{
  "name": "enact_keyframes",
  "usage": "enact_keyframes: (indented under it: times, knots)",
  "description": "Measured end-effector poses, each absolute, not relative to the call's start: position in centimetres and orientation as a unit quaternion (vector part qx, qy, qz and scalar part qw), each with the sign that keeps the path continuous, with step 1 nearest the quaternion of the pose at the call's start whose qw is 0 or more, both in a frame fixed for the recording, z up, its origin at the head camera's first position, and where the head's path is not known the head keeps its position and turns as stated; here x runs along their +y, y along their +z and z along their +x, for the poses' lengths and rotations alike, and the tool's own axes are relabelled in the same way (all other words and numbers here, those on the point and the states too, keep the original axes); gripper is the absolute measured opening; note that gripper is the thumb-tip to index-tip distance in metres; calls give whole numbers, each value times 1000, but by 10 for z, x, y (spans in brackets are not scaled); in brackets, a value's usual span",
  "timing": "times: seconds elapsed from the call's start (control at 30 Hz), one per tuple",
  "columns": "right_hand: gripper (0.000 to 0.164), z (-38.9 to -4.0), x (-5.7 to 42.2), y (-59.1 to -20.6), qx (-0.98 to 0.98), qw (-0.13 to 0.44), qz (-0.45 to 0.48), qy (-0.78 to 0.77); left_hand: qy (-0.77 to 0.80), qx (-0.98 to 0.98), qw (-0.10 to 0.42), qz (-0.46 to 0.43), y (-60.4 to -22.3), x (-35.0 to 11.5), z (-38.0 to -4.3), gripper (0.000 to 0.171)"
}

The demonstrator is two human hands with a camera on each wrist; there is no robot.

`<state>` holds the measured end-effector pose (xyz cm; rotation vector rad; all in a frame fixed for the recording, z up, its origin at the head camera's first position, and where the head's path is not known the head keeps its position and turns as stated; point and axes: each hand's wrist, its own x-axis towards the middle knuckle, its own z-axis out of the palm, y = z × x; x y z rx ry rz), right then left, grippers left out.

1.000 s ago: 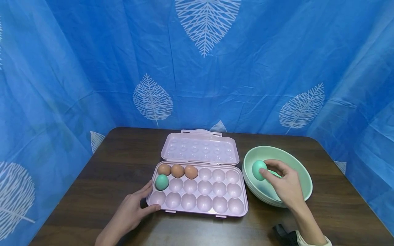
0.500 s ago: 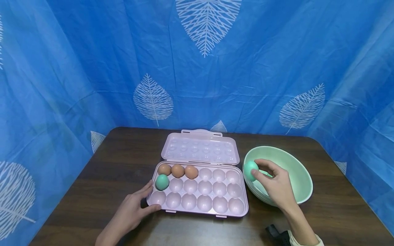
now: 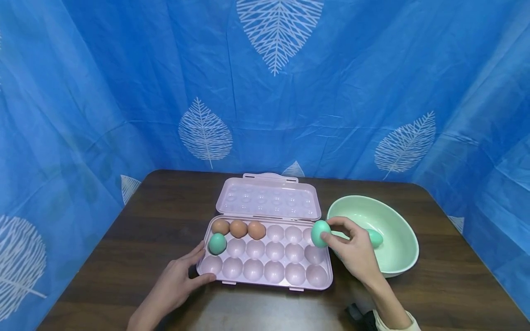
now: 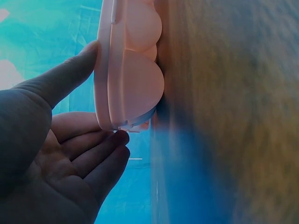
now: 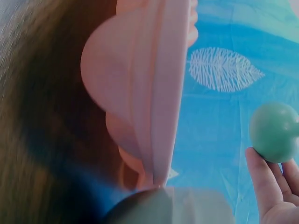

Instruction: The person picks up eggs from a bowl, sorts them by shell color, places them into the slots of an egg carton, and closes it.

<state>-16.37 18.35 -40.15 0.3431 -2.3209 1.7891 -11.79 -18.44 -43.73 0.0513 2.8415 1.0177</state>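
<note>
An open pink egg box (image 3: 274,273) lies on the table. My left hand (image 3: 175,284) rests at its left end, thumb on the front rim and fingers along the side. Three brown eggs (image 3: 238,228) sit in its back row, and a green egg (image 3: 217,244) sits in front of the leftmost one. My right hand (image 3: 357,252) pinches another green egg (image 3: 319,233) between thumb and fingers, over the right end of the box. The right wrist view also shows this held egg (image 5: 273,132) at the fingertips.
A pale green bowl (image 3: 400,239) stands right of the box, behind my right hand, with a green egg (image 3: 375,238) in it. The box's lid (image 3: 268,197) lies folded back. A blue curtain (image 3: 331,92) with white leaves hangs behind the table (image 3: 174,216).
My right hand has carried the green egg left, from over the bowl to over the box's right end. My left hand has stayed at the box's left end.
</note>
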Motion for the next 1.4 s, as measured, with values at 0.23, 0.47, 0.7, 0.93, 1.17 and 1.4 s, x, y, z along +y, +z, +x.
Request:
enact_keyframes:
  times: [0.23,0.47,0.7,0.93,1.17,1.4]
  knots:
    - [26,-161,167,-409,-763,83,111,632,339,938,61,19,-437,-186,-118,82]
    - [29,-158,152,-415,-751,61,129,645,337,940,57,20,-437,-188,-119,82]
    - [28,-148,127,-396,-739,58,126,660,335,940,56,19,-437,-189,-118,82]
    - [24,-146,114,-390,-744,72,147,648,336,940,55,21,-436,-188,-119,81]
    - [22,-149,104,-399,-739,64,139,657,338,939,57,13,-438,-186,-118,81]
    - [23,-153,95,-422,-723,61,123,678,342,938,57,18,-439,-184,-117,81]
